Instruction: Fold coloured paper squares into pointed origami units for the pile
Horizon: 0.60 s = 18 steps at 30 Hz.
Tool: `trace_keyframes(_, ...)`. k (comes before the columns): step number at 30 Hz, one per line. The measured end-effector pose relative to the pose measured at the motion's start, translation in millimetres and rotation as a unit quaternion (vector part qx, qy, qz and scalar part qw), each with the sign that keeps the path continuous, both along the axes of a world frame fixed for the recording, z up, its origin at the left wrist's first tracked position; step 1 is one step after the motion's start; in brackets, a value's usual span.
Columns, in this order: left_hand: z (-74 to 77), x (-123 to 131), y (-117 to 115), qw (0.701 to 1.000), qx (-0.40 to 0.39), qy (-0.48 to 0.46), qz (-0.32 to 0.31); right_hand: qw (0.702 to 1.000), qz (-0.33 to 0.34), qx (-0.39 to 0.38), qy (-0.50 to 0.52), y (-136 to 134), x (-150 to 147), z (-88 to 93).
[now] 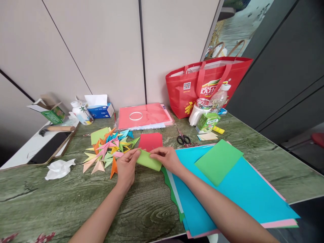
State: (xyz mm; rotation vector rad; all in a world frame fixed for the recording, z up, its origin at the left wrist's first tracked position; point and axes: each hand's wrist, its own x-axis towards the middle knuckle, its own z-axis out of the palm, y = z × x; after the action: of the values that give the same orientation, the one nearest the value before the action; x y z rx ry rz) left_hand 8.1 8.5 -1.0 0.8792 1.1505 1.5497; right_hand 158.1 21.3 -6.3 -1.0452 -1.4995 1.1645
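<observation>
A folded piece of light green paper [149, 160] is held up between my two hands over the table. My left hand [128, 166] pinches its left end between thumb and fingers. At the upper right edge, my right hand [165, 158] pinches it too. Just behind the paper lies a stack of red paper squares [150, 140]. To the left of my left hand is a heap of folded paper pieces [108, 148] in orange, pink, yellow, green and blue. My right forearm passes over large blue sheets [227, 199], on which a green sheet [219, 162] rests.
Black scissors [183, 138] lie behind my right hand. A red shopping bag [182, 96], a green box [208, 123] and a clear bottle [220, 98] stand at the back right. At the left are a crumpled tissue [59, 168], a phone [52, 148] and a hammer [59, 128].
</observation>
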Motion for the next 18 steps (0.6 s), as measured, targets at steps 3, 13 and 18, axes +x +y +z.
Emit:
trace_keyframes(3,1.3,-0.1,0.1,1.000,-0.004,-0.002,-0.002,1.000,-0.003,-0.006,0.001,0.1,0.1,1.7)
trace_keyframes(13,-2.1,1.9,-3.3,0.986,-0.049,0.030,-0.154,0.992,-0.037,-0.057,0.106,4.7,2.4,0.8)
trace_keyframes(18,-2.3,2.6,-3.9,0.986,-0.051,0.002,-0.158,0.989,-0.051,-0.074,0.116,4.1,1.9,1.7)
